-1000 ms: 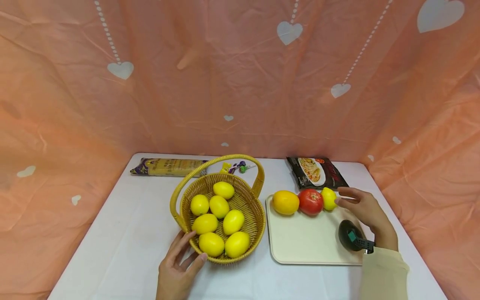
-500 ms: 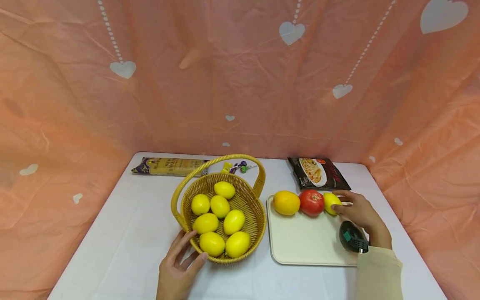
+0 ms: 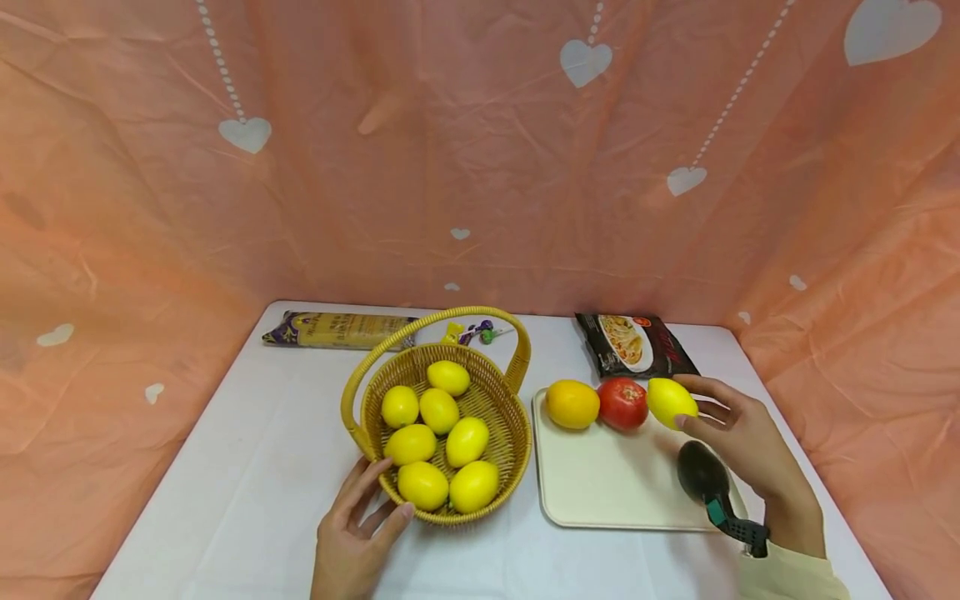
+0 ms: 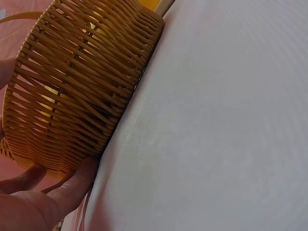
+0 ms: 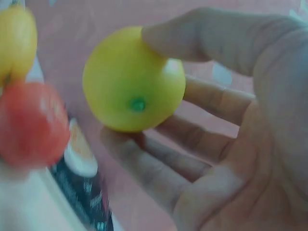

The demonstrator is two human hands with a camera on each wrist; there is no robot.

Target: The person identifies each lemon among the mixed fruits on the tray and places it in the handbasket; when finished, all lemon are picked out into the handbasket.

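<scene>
A yellow wicker basket (image 3: 517, 454) with a tall handle holds several lemons (image 3: 438, 412). My left hand (image 3: 360, 521) holds its near left side, index finger at the rim and thumb low on the wall. In the left wrist view, fingers (image 4: 72, 192) lie against the basket's woven side (image 4: 82, 77). My right hand (image 3: 738, 429) pinches another lemon (image 3: 667, 402) between thumb and fingers, over the back right of a cream tray (image 3: 607, 492). The right wrist view shows this lemon (image 5: 130, 82) end-on, its green stem spot facing the camera.
On the tray sit an orange-yellow fruit (image 3: 572, 405), a red pomegranate-like fruit (image 3: 622, 405) and a dark oval fruit (image 3: 697, 467), partly behind the wrist strap. A black food packet (image 3: 637, 346), wrapped lollipops (image 3: 480, 333) and a long noodle-like packet (image 3: 337, 331) lie along the back.
My right hand has reached the lemon at the tray's back right, taken hold of it and lifted it slightly. The left hand stays at the basket.
</scene>
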